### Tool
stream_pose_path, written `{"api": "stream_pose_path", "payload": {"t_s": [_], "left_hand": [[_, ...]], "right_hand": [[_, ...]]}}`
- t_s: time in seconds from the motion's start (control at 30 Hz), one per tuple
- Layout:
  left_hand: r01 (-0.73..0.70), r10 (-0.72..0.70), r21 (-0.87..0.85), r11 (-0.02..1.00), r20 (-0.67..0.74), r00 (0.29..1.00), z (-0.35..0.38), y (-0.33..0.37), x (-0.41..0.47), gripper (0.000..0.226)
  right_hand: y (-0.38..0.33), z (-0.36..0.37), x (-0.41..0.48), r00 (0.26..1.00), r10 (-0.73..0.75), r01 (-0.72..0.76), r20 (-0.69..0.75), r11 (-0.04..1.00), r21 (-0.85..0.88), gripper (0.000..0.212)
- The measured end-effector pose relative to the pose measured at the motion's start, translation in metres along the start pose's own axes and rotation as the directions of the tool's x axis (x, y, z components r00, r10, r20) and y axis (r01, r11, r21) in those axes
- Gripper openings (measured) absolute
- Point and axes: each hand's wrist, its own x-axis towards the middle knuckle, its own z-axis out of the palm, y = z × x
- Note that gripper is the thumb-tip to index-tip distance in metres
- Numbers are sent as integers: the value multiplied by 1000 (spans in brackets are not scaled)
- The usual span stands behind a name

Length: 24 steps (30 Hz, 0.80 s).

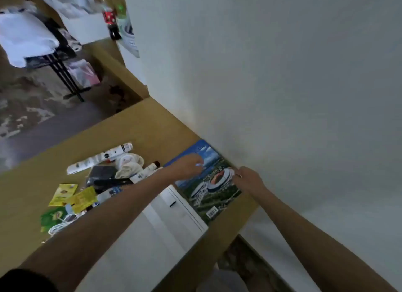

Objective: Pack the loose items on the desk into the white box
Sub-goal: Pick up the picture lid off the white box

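A closed white box lies on the brown desk, under my left forearm. Beyond it, against the wall, lies a book with a stadium photo on its cover. My left hand rests on the book's far part with fingers curled down; blur hides whether it grips. My right hand has its fingers closed on the book's wall-side edge. Left of the box sits a pile of loose items: white tubes, a white cloth, a black pouch, yellow sachets, a green sachet and a white cable.
A pale wall runs along the desk's far side, right behind the book. Off the desk's left edge is patterned floor with a black-legged stand carrying white fabric. A shelf with a white container stands farther back.
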Motion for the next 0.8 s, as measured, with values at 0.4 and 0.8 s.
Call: {"api": "stream_pose_path", "payload": {"t_s": [0.4,0.8], "left_hand": [[315,-357,299,901,98,929,42,-56,95,115],[205,-212,216,955,10,977,40,-56,105,120]], "right_hand": [[39,34,26,991,41,25,126,876,-482,87],[30,20,43,993,-65,73,99,994,-79,30]]}}
